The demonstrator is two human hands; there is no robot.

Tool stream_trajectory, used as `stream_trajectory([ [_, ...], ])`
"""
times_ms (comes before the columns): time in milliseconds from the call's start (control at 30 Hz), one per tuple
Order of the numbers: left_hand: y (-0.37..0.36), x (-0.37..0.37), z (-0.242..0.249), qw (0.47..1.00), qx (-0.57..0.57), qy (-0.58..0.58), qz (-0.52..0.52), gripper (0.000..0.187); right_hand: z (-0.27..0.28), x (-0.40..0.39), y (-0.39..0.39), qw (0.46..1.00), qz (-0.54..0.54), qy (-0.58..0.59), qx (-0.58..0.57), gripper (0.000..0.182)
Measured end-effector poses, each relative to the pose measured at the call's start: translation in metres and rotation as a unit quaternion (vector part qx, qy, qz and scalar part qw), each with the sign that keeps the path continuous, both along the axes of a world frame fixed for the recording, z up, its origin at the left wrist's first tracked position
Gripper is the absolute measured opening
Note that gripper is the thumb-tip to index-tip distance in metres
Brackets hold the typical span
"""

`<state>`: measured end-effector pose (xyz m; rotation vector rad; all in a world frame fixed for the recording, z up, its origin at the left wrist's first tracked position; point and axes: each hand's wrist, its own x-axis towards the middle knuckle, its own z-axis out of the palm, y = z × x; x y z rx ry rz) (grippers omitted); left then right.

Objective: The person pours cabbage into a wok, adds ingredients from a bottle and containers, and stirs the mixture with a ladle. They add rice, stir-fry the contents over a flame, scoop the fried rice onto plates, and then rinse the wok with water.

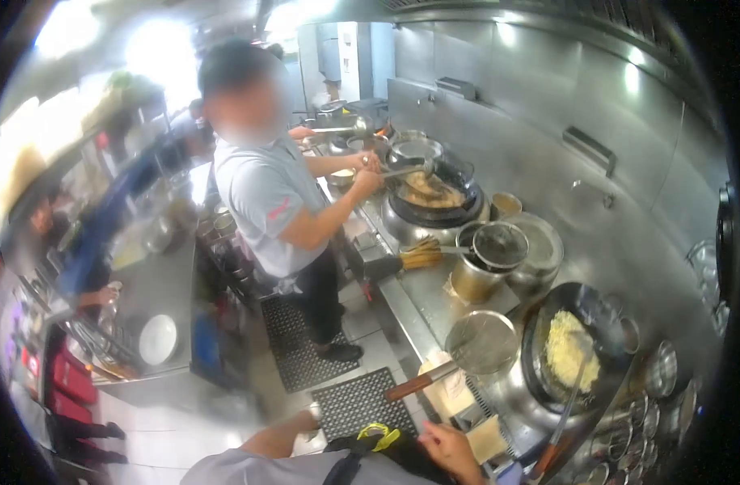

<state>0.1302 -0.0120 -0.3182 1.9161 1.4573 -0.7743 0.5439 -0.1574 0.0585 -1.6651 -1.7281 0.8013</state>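
Close to my body, my right hand [452, 451] hangs over the near edge of the stove with its fingers loosely stretched and nothing visible in them. My left forearm bends by my waist; the left hand [312, 422] is mostly hidden, so its fingers do not show. To the right, a wok [584, 299] on a burner holds pale yellow food [570, 352]. A long-handled wok tool [565, 412] with a wooden grip rests in it, apart from my right hand. A round strainer [481, 341] with a wooden handle lies between the wok and me.
A co-worker [265, 190] works a ladle in another wok [434, 214]. Between the woks stand a metal pot [473, 279] with a strainer on top and a bamboo brush [421, 254]. Steel bowls [661, 368] crowd the right. A white plate [158, 339] sits on the left counter.
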Motion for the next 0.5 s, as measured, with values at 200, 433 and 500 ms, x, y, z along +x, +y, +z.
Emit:
stream_trajectory([
  [200, -0.033, -0.030, 0.051, 0.995, 0.004, -0.035, 0.096, 0.062, 0.024, -0.029, 0.022, 0.996, 0.058, -0.055, 0.038, 0.035],
  [433, -0.002, -0.042, 0.007, 0.939, 0.086, -0.162, 0.290, 0.064, 0.026, -0.043, 0.025, 0.998, 0.034, -0.042, 0.015, 0.035],
  [500, 0.047, -0.003, 0.116, 0.913, 0.073, -0.190, 0.354, 0.054, 0.038, -0.028, 0.019, 0.998, -0.030, -0.033, -0.041, 0.035],
])
